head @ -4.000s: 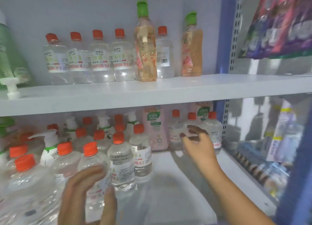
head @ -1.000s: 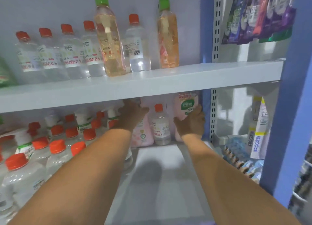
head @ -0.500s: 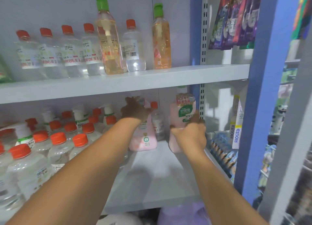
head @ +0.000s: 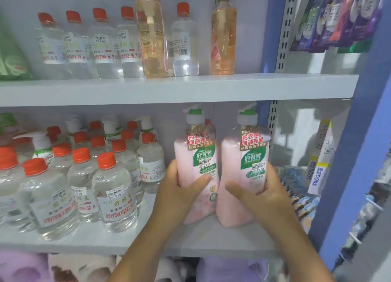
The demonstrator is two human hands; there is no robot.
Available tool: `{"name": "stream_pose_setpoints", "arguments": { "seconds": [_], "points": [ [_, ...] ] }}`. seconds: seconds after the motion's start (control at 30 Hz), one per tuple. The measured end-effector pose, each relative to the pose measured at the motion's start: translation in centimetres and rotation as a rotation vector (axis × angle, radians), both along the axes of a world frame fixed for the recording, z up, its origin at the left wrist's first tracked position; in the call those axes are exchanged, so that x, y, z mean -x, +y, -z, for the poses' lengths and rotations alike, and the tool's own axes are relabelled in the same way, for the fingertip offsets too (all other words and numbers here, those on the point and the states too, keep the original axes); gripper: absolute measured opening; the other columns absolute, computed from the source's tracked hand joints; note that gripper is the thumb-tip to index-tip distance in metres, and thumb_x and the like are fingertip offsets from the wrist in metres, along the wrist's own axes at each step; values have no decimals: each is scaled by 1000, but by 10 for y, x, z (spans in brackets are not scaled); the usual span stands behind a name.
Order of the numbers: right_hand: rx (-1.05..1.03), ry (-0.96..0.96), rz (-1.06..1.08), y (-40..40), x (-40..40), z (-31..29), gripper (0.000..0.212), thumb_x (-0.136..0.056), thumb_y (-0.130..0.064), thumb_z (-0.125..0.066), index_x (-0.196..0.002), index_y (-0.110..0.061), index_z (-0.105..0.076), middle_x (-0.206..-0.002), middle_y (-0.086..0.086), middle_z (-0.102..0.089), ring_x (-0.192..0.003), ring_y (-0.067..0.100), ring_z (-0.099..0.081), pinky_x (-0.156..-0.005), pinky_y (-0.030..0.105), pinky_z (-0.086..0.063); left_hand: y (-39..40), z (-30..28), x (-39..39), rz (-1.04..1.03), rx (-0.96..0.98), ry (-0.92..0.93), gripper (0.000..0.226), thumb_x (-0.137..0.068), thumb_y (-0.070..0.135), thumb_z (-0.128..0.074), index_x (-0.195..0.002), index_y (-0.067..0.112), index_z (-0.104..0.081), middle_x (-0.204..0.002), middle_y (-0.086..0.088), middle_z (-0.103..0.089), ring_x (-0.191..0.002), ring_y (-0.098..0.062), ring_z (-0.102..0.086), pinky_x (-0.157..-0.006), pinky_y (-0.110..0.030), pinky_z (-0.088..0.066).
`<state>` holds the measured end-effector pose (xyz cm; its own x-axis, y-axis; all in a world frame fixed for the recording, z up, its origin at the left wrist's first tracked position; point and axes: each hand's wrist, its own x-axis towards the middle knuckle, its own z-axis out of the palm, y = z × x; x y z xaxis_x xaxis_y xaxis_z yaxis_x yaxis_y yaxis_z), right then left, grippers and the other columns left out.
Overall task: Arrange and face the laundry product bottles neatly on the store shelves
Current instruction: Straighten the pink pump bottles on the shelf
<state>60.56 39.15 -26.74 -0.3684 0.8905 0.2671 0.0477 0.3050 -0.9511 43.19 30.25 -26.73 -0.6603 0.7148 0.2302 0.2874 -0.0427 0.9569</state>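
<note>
Fingers [head: 203, 179] of the left hand [head: 179, 193] wrap the lower body of the left pink pump bottle [head: 196, 165], thumb across its front label. Right hand [head: 262, 195] grips the right pink pump bottle [head: 243, 176] the same way, thumb on the front, fingers curled round its right side.

Both pink bottles stand upright on the lower shelf [head: 211, 239], near its front edge at the right end. They sit just beside each other, bases touching or nearly so; cannot tell which. Labels face out: green panel, red banner above it, white pump heads with green collars.

Left of them on the same shelf: a block of clear bottles with orange caps [head: 114, 188], several rows deep, labels mostly forward. A few white pump bottles [head: 41, 142] stand mixed in toward the back.

Upper shelf [head: 190, 87]: a row of smaller clear orange-capped bottles [head: 101, 42], plus two tall peach-tinted bottles with green caps [head: 151, 36], one standing in front of the clear row, the other at the right end, well apart.

Blue upright post [head: 273, 27] borders the bay on the right. Beyond it, hanging purple pouches [head: 338, 17] up top and boxed goods lower down, blurred. Below the lower shelf, lilac and white packages [head: 232, 269], only partly seen.
</note>
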Motion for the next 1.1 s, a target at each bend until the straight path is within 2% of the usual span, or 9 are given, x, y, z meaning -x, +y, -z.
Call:
{"name": "stream_pose_setpoints", "arguments": {
  "seconds": [0.1,0.23,0.33,0.47,0.57,0.63,0.73,0.87,1.1],
  "points": [
    [38,18,-154,-8,-7,-7,63,-52,-39,-88,-108,-37,-62,-95,-18,-77,-84,1,-74,-62,16,-55,-36,-3,0,-22,7,-7,39,-81,28,-85,-113,35,-63,-97,26,-76,-84,5,-73,-65,-11,-53],
    [114,38,-302,-33,0,-12,71,-45,-38,-96,-109,-32,-64,-102,-2,-80,-94,20,-77,-67,28,-61,-92,-5,-1,-35,4,-29,42,-79,22,-85,-114,34,-65,-100,20,-78,-90,-1,-75,-71,-18,-59],
    [94,43,-307,-77,11,-15,73,-38,-37,-101,-102,-32,-65,-94,-4,-80,-80,13,-77,-56,24,-58,-145,0,2,-87,-26,-21,40,-78,12,-85,-108,32,-68,-93,18,-79,-84,-2,-76,-64,-15,-57],
    [82,70,-405,-164,39,-17,62,-57,-38,-97,-109,-31,-63,-94,-8,-79,-70,1,-72,-51,12,-50,-245,-2,28,-189,-76,-61,34,-78,6,-82,-100,29,-70,-82,20,-78,-70,5,-72,-55,-8,-50],
    [84,48,-491,-239,84,-11,37,-70,-42,-73,-105,-45,-61,-96,-19,-77,-68,-4,-68,-50,14,-48,-335,1,73,-297,-145,-110,38,-66,31,-93,-99,31,-73,-92,11,-80,-83,-13,-78,-68,-33,-60],
    [93,17,-561,-292,125,-7,32,-74,-48,-70,-104,-51,-60,-100,-23,-75,-75,-4,-70,-55,23,-53,-394,2,105,-379,-172,-127,49,-58,45,-91,-103,36,-74,-101,6,-80,-95,-24,-77,-82,-50,-60],
    [100,30,-609,-365,194,3,37,-79,-45,-73,-114,-37,-62,-103,-17,-77,-89,2,-73,-76,34,-56,-486,1,149,-477,-224,-141,43,-63,36,-91,-103,32,-76,-101,4,-81,-95,-22,-77,-84,-45,-58],
    [116,71,-617,-451,275,9,25,-86,-28,-79,-108,-29,-66,-98,-10,-78,-85,14,-76,-66,38,-59,-601,-5,195,-544,-217,-102,24,-73,32,-80,-97,36,-77,-101,4,-81,-90,-19,-78,-83,-45,-58],
    [114,122,-712,-558,378,-13,36,-80,-15,-86,-109,-20,-67,-96,-5,-80,-84,15,-77,-64,28,-60,-724,-14,268,-655,-198,-102,43,-65,42,-87,-105,30,-75,-102,0,-81,-90,-26,-79,-90,-58,-59]
  ]
}}
